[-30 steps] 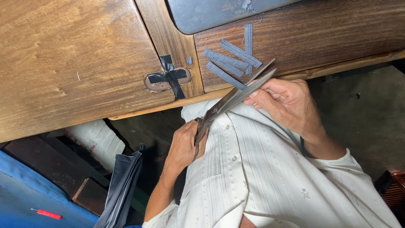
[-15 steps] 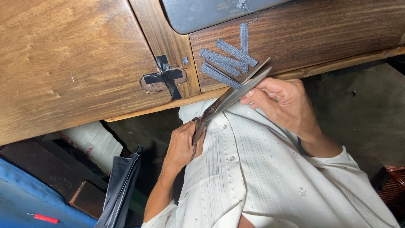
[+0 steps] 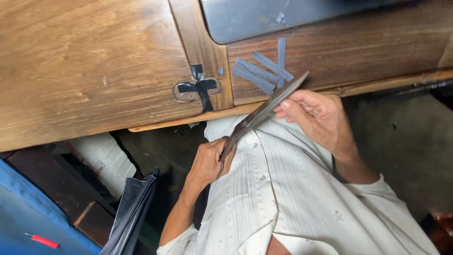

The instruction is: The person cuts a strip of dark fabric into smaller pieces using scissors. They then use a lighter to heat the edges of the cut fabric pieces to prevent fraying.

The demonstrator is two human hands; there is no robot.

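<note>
Long metal scissors (image 3: 264, 111) stretch across my lap in front of the wooden table edge (image 3: 198, 118). My left hand (image 3: 207, 165) grips their handles low against my white shirt (image 3: 283, 198). My right hand (image 3: 316, 118) pinches the blades near the tip with its fingers. The blades look closed together and point up toward several grey strips (image 3: 262, 71) lying crossed on the dark wood.
A metal latch crossed with black tape (image 3: 196, 89) sits on the wooden tabletop (image 3: 85, 71). A dark grey panel (image 3: 264, 19) lies at the far edge. Below left are a white ribbed sack (image 3: 101, 158), a hanging dark cloth (image 3: 132, 212) and a small red-handled tool (image 3: 42, 241) on blue.
The blade tips, slightly apart a second ago, now lie together. Both hands keep their hold, and the view has shifted a little.
</note>
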